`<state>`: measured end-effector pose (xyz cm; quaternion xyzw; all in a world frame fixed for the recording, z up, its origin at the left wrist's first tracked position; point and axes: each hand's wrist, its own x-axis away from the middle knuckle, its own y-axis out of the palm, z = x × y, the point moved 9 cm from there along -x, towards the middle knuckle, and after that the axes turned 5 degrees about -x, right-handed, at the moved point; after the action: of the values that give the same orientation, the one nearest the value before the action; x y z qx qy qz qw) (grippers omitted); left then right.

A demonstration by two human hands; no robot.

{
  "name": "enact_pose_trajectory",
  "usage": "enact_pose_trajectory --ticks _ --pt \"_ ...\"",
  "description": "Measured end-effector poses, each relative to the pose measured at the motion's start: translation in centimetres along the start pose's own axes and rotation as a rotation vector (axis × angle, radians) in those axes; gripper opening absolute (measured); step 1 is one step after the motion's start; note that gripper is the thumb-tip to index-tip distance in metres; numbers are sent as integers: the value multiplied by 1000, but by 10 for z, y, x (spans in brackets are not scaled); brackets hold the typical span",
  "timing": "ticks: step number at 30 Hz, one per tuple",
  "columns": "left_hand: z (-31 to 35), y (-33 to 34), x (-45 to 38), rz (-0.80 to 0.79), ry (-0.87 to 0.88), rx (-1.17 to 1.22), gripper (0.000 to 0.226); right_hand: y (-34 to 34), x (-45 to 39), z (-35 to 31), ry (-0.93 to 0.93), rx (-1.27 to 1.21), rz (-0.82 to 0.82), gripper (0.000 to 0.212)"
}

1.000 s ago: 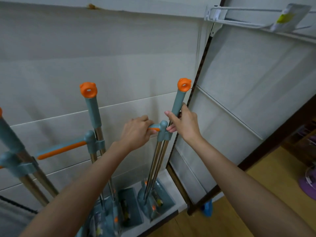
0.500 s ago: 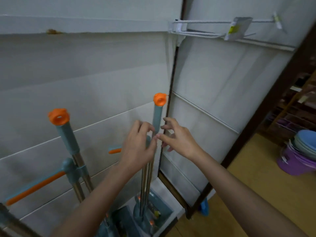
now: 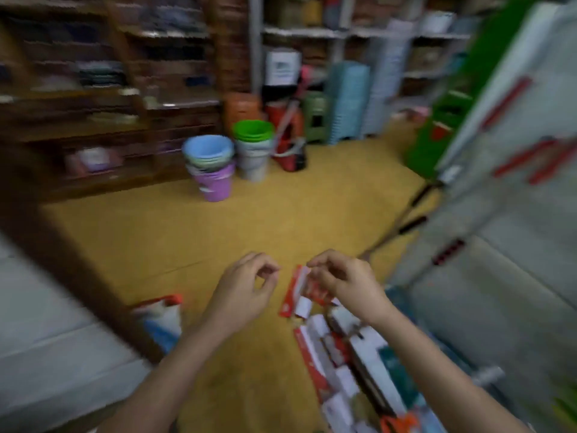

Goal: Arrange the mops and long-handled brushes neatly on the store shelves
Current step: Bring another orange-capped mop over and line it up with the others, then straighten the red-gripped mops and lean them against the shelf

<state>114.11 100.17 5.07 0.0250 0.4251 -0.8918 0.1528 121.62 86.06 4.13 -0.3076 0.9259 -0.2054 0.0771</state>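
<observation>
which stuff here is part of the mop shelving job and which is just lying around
Part of the job:
- left hand, empty, fingers curled
- right hand, over the packs; grip too blurred to tell
- red and white packaged goods on the floor, possibly stock to shelve

Just lying about:
- stacked buckets
- green-topped bucket stack
- stacked stools
- yellow floor

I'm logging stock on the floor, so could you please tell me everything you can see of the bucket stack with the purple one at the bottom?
The bucket stack stands upright on the yellow floor, beside a green-topped stack. Plastic-looking buckets are nested: purple lowest with a pale label, whitish and greenish rims above, a light blue one on top, open-mouthed. The picture is blurred, so I cannot count them. Neither hand touches it.
</observation>
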Motion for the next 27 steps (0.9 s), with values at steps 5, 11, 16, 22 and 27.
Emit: enact_pose_trajectory --ticks 5,11,16,22,27 --pt "115 116 -45 -259 214 126 18 -139 77 84 200 -33 339 23" --pt "205 205 -53 -442 362 117 14 -239 161 154 378 -98 579 18" --pt "259 261 -57 -555 419 106 11 -290 208 196 431 -153 763 17" --pt "323 339 -49 -746 517 103 17 -330 275 237 466 -210 1011 20" --pt "371 403 -36 -894 577 137 24 -359 315 252 530 -138 1176 15"
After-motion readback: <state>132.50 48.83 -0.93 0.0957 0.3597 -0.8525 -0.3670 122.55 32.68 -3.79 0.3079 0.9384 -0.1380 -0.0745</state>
